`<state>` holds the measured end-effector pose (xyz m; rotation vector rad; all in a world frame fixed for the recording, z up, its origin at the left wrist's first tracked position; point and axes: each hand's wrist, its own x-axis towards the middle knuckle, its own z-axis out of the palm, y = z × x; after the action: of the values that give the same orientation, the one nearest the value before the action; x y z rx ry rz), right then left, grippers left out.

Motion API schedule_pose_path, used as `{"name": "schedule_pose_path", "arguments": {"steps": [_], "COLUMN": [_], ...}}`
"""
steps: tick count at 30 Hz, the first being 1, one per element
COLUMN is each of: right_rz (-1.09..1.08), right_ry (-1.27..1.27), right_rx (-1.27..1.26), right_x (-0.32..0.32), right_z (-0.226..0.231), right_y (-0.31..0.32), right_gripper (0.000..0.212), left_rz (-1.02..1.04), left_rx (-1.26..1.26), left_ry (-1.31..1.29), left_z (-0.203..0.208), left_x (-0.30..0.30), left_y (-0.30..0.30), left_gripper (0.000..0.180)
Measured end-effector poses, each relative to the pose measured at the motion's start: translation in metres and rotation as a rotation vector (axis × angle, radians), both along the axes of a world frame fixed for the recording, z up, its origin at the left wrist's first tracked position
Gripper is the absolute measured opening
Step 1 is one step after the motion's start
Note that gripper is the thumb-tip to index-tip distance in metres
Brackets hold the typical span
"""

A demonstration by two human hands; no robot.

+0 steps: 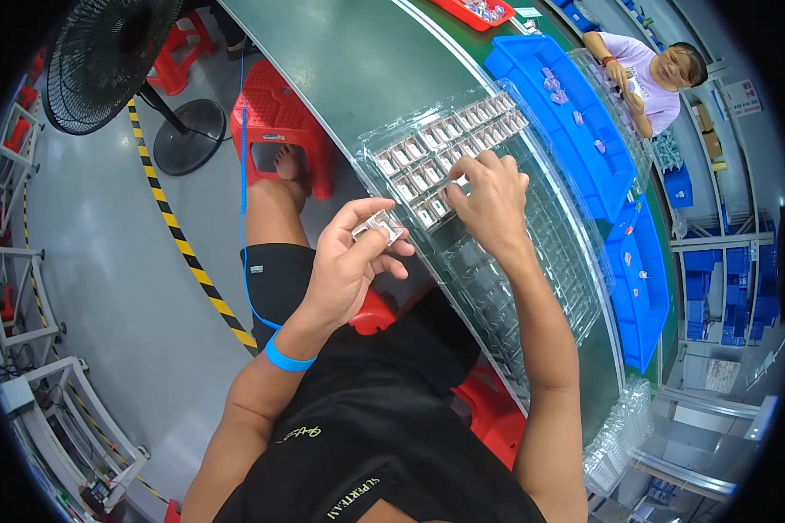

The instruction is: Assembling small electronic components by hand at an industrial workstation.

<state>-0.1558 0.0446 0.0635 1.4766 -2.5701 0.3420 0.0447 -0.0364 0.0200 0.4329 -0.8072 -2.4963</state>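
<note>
My left hand [344, 266] is closed, with a small clear plastic piece with silvery parts [377, 227] pinched between thumb and fingers. It is held just off the table edge, beside a clear plastic tray [368, 142]. Rows of similar small pieces [417, 179] sit in the tray's pockets. Above the tray, my right hand [494, 202] bends down with thumb and forefinger curled close to the pieces. Whatever lies at those fingertips is hidden or too small to name. A blue wristband [290, 356] circles my left wrist.
More clear trays [549, 288] lie on the green table [323, 61]. Beyond them stand blue bins [576, 152] with small parts, and a red tray [458, 13]. Across the table sits a co-worker [645, 74]. Red stools [275, 113] and a black fan [118, 61] stand left.
</note>
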Motion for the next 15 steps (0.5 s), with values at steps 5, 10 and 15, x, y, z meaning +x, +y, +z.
{"name": "schedule_pose_path", "arguments": {"steps": [5, 10, 15], "right_rz": [0.089, 0.136, 0.183], "right_ry": [-0.137, -0.367, -0.717], "right_rx": [-0.015, -0.063, -0.089], "right_x": [-0.006, 0.003, 0.019], "right_z": [0.006, 0.052, 0.074], "right_y": [0.004, 0.021, 0.033], "right_gripper": [0.011, 0.012, 0.012], "left_rz": [0.015, -0.007, -0.168], "left_rx": [-0.003, -0.011, -0.078], "left_ry": [-0.009, -0.019, -0.008], "left_z": [0.000, 0.005, 0.004], "left_x": [0.001, -0.002, -0.011], "left_y": [-0.003, -0.001, 0.008], "left_gripper": [0.029, 0.024, 0.027]}}
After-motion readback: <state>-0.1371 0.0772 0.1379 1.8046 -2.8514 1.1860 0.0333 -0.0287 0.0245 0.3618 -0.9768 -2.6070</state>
